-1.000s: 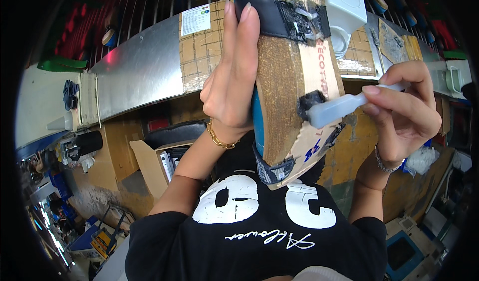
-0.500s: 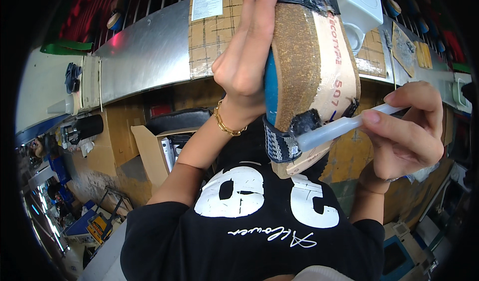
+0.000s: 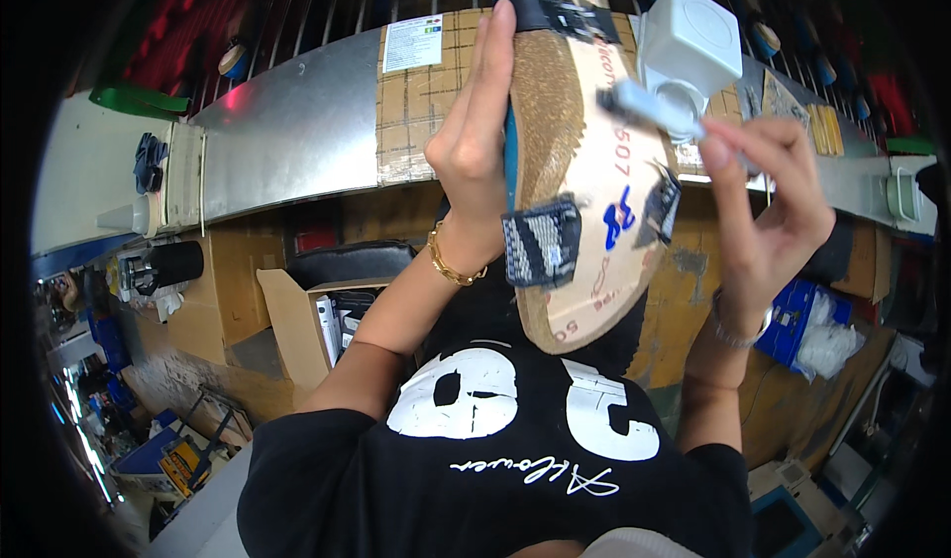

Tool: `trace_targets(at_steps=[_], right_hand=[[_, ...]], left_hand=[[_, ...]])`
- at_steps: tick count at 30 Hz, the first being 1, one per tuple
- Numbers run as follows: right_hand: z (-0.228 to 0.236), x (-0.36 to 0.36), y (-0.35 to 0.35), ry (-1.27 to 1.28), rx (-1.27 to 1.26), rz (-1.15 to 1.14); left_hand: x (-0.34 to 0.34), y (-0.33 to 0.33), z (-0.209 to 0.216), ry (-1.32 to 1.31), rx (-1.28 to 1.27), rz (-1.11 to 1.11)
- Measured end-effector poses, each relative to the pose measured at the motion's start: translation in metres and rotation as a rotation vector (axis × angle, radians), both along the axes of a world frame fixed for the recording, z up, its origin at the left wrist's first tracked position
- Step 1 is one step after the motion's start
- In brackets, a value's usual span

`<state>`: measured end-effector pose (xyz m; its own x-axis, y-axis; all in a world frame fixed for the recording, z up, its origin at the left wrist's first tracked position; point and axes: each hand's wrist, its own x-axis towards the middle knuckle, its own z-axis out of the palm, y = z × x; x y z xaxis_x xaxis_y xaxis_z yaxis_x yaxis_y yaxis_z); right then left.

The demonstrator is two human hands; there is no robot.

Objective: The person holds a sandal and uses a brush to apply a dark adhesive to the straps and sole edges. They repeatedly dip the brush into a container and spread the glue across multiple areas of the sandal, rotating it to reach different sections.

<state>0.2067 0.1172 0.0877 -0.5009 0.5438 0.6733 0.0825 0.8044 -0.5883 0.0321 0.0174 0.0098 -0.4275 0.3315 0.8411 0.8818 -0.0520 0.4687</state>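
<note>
A sandal sole [image 3: 591,162] on a blue last is held bottom up in front of me. Its underside is pale board with a brown cork rim. A black strap end [image 3: 565,18] folds over the far part, and a grey-black woven strap end [image 3: 545,246] over the near left. My left hand [image 3: 471,142] grips the sandal along its left side, with some fingers hidden behind. A brush with a pale translucent handle [image 3: 654,107] is pinched in my right hand [image 3: 778,186]. Motion blurs its dark tip over the sole's right half; whether it touches, I cannot tell.
Behind the sandal, a white container [image 3: 693,38] with a round cup on its front stands on the metal bench [image 3: 287,112], beside a cardboard sheet [image 3: 426,92]. Open cardboard boxes [image 3: 292,315] sit below at left. A blue crate [image 3: 792,335] is at lower right.
The brush has moved away from me, from the near left strap end to the middle of the sole. The sandal has turned, showing more of its underside and both near strap ends.
</note>
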Motion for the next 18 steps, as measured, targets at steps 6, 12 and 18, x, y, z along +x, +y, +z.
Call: trace_targets(at_steps=[6, 12, 18], right_hand=[[0.005, 0.020, -0.021, -0.065, -0.461, 0.177], [0.008, 0.013, -0.030, -0.053, -0.202, 0.067], [0.011, 0.010, -0.027, -0.005, 0.095, 0.029]], left_hand=[[-0.011, 0.001, -0.004, 0.076, -0.014, 0.055], [-0.011, 0.001, -0.008, 0.076, -0.069, 0.059], [-0.014, 0.006, -0.018, 0.114, -0.042, 0.070]])
